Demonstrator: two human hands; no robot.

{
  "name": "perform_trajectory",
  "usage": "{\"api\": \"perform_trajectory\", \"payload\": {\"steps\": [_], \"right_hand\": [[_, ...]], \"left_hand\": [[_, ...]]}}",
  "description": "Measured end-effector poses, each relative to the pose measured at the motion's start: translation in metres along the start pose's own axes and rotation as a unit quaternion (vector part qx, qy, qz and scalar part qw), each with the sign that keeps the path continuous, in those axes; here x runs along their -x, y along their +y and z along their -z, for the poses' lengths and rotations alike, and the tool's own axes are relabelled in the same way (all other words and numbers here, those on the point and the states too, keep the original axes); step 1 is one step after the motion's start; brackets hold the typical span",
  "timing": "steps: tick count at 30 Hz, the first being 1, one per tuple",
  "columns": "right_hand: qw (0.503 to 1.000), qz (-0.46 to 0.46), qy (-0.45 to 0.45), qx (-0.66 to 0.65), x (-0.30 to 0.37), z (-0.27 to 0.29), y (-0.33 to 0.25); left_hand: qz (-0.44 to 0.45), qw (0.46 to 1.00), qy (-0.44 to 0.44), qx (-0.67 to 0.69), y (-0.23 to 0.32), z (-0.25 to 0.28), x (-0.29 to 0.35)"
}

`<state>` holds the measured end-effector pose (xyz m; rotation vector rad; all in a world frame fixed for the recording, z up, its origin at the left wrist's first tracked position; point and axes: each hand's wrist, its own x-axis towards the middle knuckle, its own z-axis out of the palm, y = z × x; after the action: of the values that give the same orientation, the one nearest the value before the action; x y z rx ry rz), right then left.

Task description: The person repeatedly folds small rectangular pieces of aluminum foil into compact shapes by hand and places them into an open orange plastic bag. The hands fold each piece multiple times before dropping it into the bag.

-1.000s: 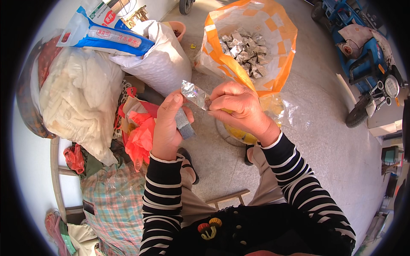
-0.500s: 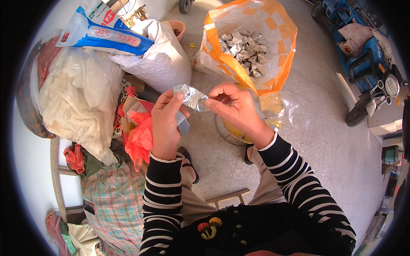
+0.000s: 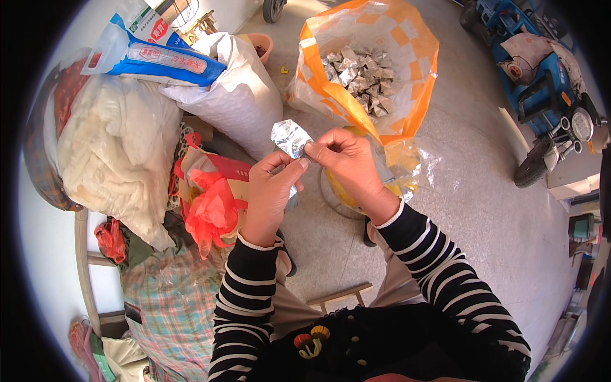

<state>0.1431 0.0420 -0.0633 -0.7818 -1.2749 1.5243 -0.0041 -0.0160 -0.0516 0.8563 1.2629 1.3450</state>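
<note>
A piece of silver foil paper [image 3: 289, 137], shiny and folded into a narrow shape, stands up between my hands. My right hand [image 3: 351, 167] pinches its lower right end with thumb and forefinger. My left hand [image 3: 272, 194] is closed at the foil's lower end, thumb tip close to the right fingertips. Below its fingers a bit of silvery sheet shows, mostly hidden by the hand. Beyond my hands stands an open orange-and-white bag [image 3: 417, 83], with many folded silver foil pieces [image 3: 363, 76] inside.
A red bag [image 3: 213, 210] lies left of my left hand. Behind it are a white sack [image 3: 245, 95], a blue-and-white package [image 3: 159, 60] and a cream cloth bundle [image 3: 114, 143]. A round stool [image 3: 344, 200] is partly hidden under clear plastic. At right is a blue vehicle [image 3: 547, 95].
The foil was stretched sideways between both hands; now it points up and left from the right fingertips. My left hand has moved right and down, its thumb now near the right one.
</note>
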Motion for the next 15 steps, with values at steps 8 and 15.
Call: {"api": "perform_trajectory", "payload": {"steps": [8,15], "right_hand": [[0.994,-0.04,-0.039,0.089,-0.001,0.007,-0.007],[0.985,-0.031,-0.114,0.127,-0.023,0.041,-0.052]], "left_hand": [[0.011,1.0,0.006,0.024,0.004,0.003,0.001],[-0.001,0.99,-0.065,0.126,0.002,0.01,-0.003]]}}
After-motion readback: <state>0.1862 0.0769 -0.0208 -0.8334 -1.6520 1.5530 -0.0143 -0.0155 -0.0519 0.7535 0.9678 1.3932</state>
